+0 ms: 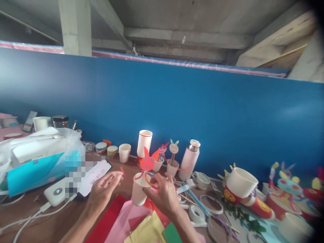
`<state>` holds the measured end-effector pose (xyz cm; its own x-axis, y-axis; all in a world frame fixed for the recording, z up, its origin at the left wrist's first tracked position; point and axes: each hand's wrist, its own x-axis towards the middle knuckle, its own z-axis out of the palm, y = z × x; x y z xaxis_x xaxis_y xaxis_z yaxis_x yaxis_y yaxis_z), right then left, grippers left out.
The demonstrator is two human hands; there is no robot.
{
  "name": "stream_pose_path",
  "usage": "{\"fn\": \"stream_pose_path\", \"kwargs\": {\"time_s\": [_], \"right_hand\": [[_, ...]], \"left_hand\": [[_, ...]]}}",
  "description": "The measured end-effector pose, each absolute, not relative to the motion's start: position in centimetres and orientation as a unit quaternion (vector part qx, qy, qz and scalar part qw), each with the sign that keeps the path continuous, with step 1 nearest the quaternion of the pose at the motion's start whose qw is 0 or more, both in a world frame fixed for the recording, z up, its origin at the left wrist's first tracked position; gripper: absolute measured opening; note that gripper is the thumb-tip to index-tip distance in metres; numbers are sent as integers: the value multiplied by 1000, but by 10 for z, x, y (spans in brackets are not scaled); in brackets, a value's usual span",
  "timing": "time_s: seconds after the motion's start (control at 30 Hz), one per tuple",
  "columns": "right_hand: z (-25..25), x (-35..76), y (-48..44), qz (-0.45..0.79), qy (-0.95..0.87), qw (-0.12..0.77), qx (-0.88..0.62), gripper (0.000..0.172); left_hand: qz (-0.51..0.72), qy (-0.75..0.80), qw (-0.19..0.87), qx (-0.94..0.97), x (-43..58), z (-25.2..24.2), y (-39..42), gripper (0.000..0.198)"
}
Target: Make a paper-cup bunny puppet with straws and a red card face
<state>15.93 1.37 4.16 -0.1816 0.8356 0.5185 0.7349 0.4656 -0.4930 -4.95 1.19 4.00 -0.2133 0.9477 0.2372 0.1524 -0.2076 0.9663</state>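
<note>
A paper cup (139, 194) stands upright in front of me. Rising from it is a red paper rabbit head (147, 163) with long ears and a drawn face, and red pipe-cleaner arms stick out at the sides. My left hand (107, 184) is left of the cup, fingers loosely curved and apart from the thumb, fingertips beside the upturned end of the red pipe cleaner (122, 169). On the cup's right, my right hand (163, 192) has thumb and index finger spread around the other arm, close to the cup. Whether they touch it, I cannot tell.
Coloured paper sheets (144, 233) lie under the cup. Behind stand stacked cups (145, 140), two small cup figures (173, 158) and a pink thermos (189, 160). Tape (196, 214) and pipe cleaners lie right; a phone (95, 177), power bank (56, 191) and plastic bag (73, 143) sit left.
</note>
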Motion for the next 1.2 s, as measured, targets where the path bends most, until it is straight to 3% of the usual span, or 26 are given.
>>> {"fn": "stream_pose_path", "kwargs": {"time_s": [0.17,0.47,0.8,1.2], "right_hand": [[31,167,37,44,-742,407,-530,15],[20,159,77,-39,-766,407,-496,18],[4,131,109,-107,-777,382,-489,19],[-5,124,114,-114,-795,372,-465,19]], "left_hand": [[567,522,345,536,-47,29,17,30],[424,526,380,632,-23,2,21,32],[352,540,321,693,-8,-27,22,33],[355,539,330,689,-9,-26,23,30]]}}
